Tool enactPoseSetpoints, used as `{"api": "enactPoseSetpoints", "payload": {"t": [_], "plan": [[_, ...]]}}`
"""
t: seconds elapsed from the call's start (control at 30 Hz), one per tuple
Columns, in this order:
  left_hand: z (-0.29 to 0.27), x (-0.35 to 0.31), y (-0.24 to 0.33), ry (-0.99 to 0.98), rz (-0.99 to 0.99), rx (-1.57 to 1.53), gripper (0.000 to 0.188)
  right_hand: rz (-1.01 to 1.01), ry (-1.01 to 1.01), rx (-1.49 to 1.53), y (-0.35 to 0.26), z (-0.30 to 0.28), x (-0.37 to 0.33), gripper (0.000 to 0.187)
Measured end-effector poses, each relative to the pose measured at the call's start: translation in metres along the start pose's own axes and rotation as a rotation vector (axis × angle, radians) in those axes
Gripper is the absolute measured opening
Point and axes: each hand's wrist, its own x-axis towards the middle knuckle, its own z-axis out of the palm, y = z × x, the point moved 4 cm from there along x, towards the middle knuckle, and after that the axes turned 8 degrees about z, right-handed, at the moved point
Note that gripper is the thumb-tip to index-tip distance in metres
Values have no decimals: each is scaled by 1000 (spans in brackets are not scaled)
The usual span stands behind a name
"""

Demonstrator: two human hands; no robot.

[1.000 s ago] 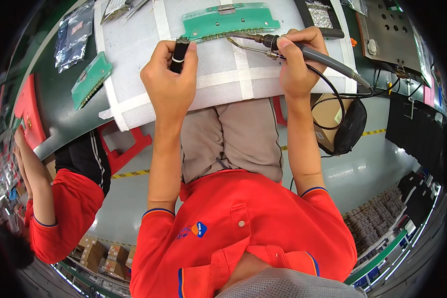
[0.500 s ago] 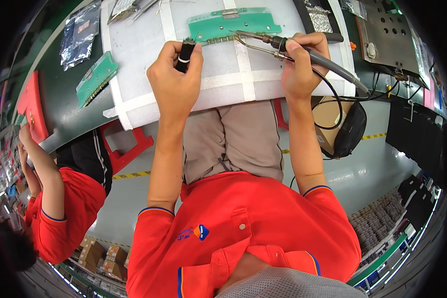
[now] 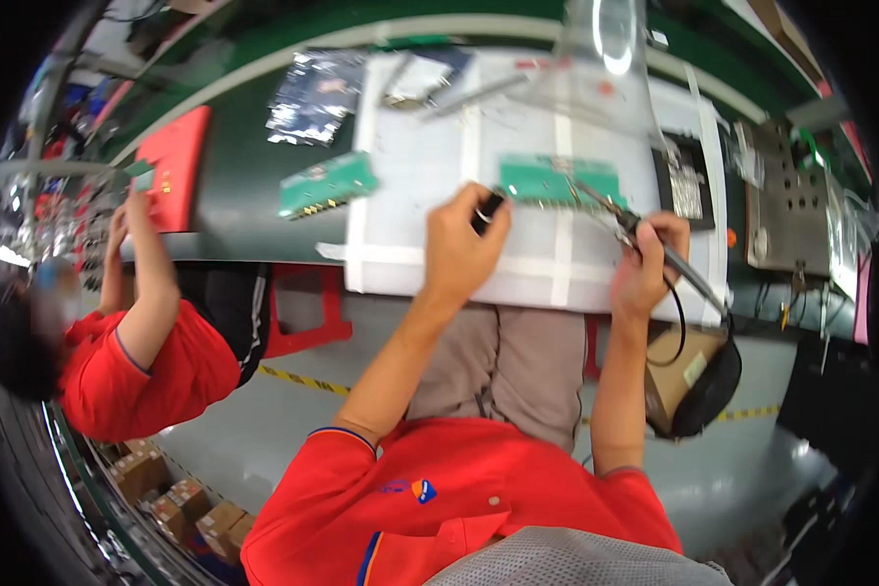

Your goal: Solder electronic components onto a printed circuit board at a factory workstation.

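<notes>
My left hand (image 3: 459, 252) is closed around a small black brush (image 3: 487, 212) just off the near left end of a green fixture (image 3: 557, 180). A row of small brass-coloured pins runs along the fixture's near edge. In my right hand (image 3: 648, 266) is a soldering iron (image 3: 693, 275) with a grey handle and a thin tube alongside its tip. Its tip end reaches over the fixture's right half; motion blur hides whether it touches. A second green fixture (image 3: 327, 184) lies farther left on the dark green bench.
A white taped mat (image 3: 415, 264) lies under the work. Around it are silvery bags (image 3: 314, 96), a clear plastic sheet (image 3: 606, 73) hanging at the back, a black tray (image 3: 686, 186) and a perforated metal box (image 3: 793, 200). A co-worker (image 3: 156, 342) sits at left, near a red board (image 3: 174, 166).
The whole view has shifted, so the bench and both hands appear lower and farther right, with more of the bench's back visible. Both hands keep hold of the brush and soldering iron.
</notes>
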Motion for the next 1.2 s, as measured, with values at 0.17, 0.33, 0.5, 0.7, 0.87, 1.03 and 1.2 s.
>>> {"api": "enactPoseSetpoints", "payload": {"t": [0.17,0.33,0.5,0.7,0.87,1.03,1.2], "plan": [[-5,-7,-5,14,-9,-66,20,196,12,32,-10,-9,-8,9],[-9,0,-1,-30,-75,-52,18,186,167,119,-45,-56,-7,39],[-7,8,-2,-45,-20,-46,19,249,286,67,-54,-86,8,47],[-11,12,0,-52,74,-20,19,167,253,192,-52,-87,4,45],[-11,13,1,-110,45,67,17,238,204,192,-36,-73,-16,40],[-8,9,5,-165,212,83,14,244,107,61,-28,-59,-27,38],[-17,18,-5,-132,166,145,14,119,-50,-19,-32,-48,-19,41]]}}
